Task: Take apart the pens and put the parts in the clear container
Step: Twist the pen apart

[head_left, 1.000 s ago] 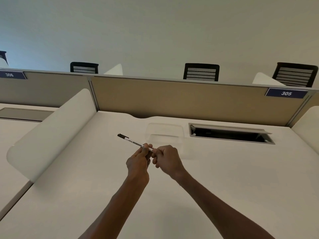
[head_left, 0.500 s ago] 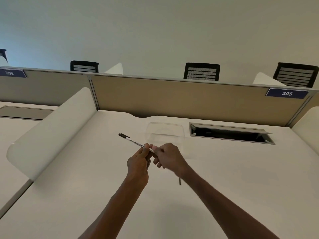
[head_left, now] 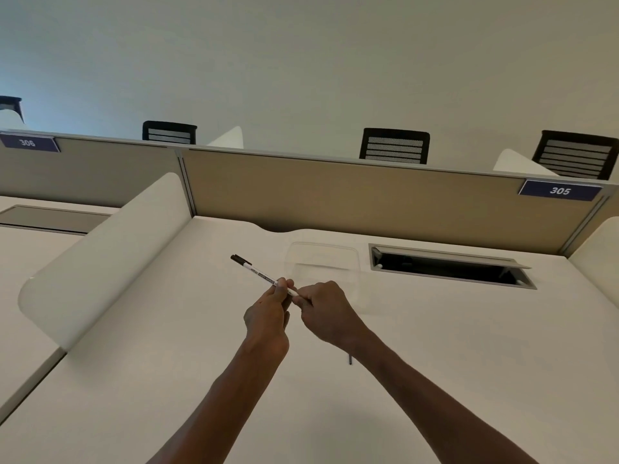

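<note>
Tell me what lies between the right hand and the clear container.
Head view: only bare white desk lies between the right hand and the clear container.

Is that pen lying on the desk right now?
No, both hands hold the pen up above the desk: the left hand grips its barrel and the right hand pinches its near end.

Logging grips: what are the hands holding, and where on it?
A white pen with black cap: left hand pinches mid-barrel, right hand grips the near end.

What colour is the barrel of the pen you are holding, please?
White with black print, on the pen, in the head view.
</note>
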A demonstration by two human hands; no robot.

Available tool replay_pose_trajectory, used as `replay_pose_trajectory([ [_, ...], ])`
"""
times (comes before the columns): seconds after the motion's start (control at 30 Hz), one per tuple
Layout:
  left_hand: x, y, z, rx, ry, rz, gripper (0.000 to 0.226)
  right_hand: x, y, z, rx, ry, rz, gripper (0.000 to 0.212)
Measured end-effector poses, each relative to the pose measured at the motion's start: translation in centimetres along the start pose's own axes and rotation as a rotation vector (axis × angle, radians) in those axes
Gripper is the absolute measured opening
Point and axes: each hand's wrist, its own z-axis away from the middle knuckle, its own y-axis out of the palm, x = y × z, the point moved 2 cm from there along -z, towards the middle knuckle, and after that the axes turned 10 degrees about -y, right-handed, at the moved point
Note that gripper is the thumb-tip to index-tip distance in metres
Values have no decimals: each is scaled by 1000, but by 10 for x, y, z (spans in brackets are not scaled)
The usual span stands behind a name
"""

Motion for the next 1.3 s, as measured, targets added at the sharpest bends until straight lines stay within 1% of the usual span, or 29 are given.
replay_pose_trajectory([
  [0.1, 0, 3, 2, -10, -34, 48, 7, 2, -1, 0, 31, -111, 177, 19],
  [0.23, 1, 8, 3, -1, -62, 95, 6, 4, -3, 1, 104, -153, 325, 18],
  [0.33, 2, 8, 3, 9, -72, 124, 5, 6, -5, 5, 128, -191, 379, 19],
  [0.43, -1, 7, 3, 25, -65, 118, 7, 6, -4, 3, 116, -159, 360, 18],
  [0.5, -3, 7, 3, 47, -57, 116, 9, 6, -7, -3, 116, -88, 264, 21],
  [0.53, -4, 6, 3, 59, -52, 112, 9, 6, -9, -6, 113, -22, 151, 25],
  [0.6, -5, 5, 2, 76, -40, 107, 10, 7, -13, -9, 71, 131, -169, 33],
  [0.7, -4, 2, 0, 96, -40, 133, 12, 6, -12, -9, -13, 333, -534, 34],
  [0.77, -2, 0, -2, 105, -51, 153, 16, 4, -9, -7, -44, 434, -693, 30],
  [0.83, 0, -3, -4, 113, -60, 156, 16, 0, -6, -5, -68, 485, -779, 29],
  [0.9, 4, -4, -5, 109, -74, 158, 13, -2, -3, -3, -114, 448, -760, 27],
  [0.93, 5, -5, -6, 104, -79, 163, 12, -2, -2, -2, -144, 403, -702, 24],
  [1.03, 6, -4, -6, 96, -105, 180, 12, 1, 4, 1, -244, 207, -431, 17],
  [1.13, 6, -5, -7, 101, -119, 186, 14, 0, 10, 2, -300, 58, -259, 20],
  [1.23, 7, -7, -8, 102, -111, 134, 14, -5, 11, 2, -303, 39, -248, 21],
  [1.3, 5, -11, -6, 81, -69, 16, 16, -7, 9, 2, -296, 61, -259, 24],
])
